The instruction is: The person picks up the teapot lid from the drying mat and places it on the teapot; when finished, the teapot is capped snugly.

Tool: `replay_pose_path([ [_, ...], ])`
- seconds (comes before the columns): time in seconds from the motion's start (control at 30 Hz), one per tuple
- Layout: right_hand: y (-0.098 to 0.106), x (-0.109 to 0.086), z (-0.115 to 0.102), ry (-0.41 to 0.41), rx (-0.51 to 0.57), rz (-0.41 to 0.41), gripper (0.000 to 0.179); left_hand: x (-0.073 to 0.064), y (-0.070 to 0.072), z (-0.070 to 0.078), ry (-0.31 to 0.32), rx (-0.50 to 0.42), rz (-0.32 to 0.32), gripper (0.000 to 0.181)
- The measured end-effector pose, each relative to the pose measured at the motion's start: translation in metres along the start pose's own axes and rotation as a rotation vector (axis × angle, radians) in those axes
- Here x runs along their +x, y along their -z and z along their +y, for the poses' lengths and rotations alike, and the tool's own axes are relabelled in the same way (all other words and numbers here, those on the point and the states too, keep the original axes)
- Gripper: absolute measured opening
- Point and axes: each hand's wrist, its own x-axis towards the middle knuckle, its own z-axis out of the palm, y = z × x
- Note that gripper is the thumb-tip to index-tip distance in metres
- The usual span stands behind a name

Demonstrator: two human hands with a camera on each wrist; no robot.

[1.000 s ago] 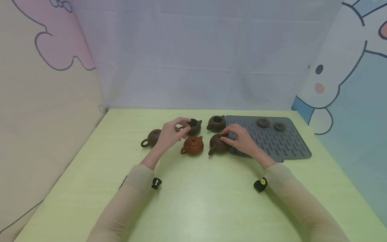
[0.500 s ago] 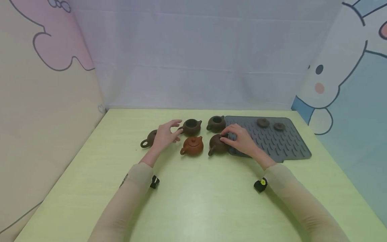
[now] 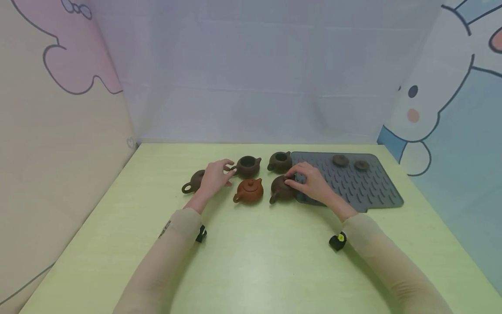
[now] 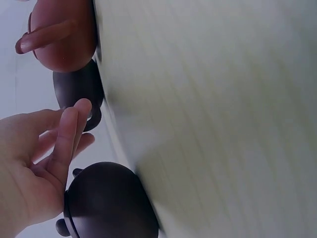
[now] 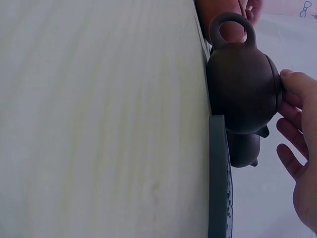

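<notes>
My right hand (image 3: 311,181) pinches the top of a dark brown teapot (image 3: 280,192) at its lid; the fingers hide the knob. In the right wrist view, this teapot (image 5: 242,89) stands upright with its lid on. My left hand (image 3: 213,176) is at the handle of a lidless dark teapot (image 3: 248,167), thumb and fingers spread about the handle's end. The left wrist view has the fingertips overlapping that handle (image 4: 94,119); whether they touch is unclear. Partly behind the left hand stands a lidded dark teapot (image 3: 196,181). A reddish-brown lidded teapot (image 3: 250,191) sits between the hands.
Another lidless dark teapot (image 3: 280,161) stands at the back, by the grey textured mat (image 3: 380,194). Two dark lids (image 3: 340,160) lie on the mat's far part. The pale green table (image 3: 251,261) meets a hanging cloth backdrop at the back.
My left hand has drawn back left from over the lidless teapot, past its opening to its handle. The right hand has stayed on the dark teapot's lid.
</notes>
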Motion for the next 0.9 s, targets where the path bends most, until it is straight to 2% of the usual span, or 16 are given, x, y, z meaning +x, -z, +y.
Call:
replay_pose_path([
  [0.27, 0.002, -0.001, -0.001, 0.010, 0.008, 0.001, 0.018, 0.001, -0.003, 0.001, 0.007, 0.085, 0.026, 0.024],
  [0.37, 0.004, -0.002, 0.001, 0.026, 0.016, 0.024, 0.019, -0.001, -0.002, 0.003, 0.010, 0.088, 0.023, 0.023],
  [0.53, 0.010, -0.004, 0.009, 0.029, 0.010, 0.066, 0.017, -0.002, -0.001, 0.005, 0.011, 0.093, -0.007, 0.023],
  [0.9, 0.032, -0.008, 0.026, -0.047, -0.009, 0.140, 0.015, -0.003, 0.001, 0.006, 0.012, 0.094, -0.058, 0.025],
])
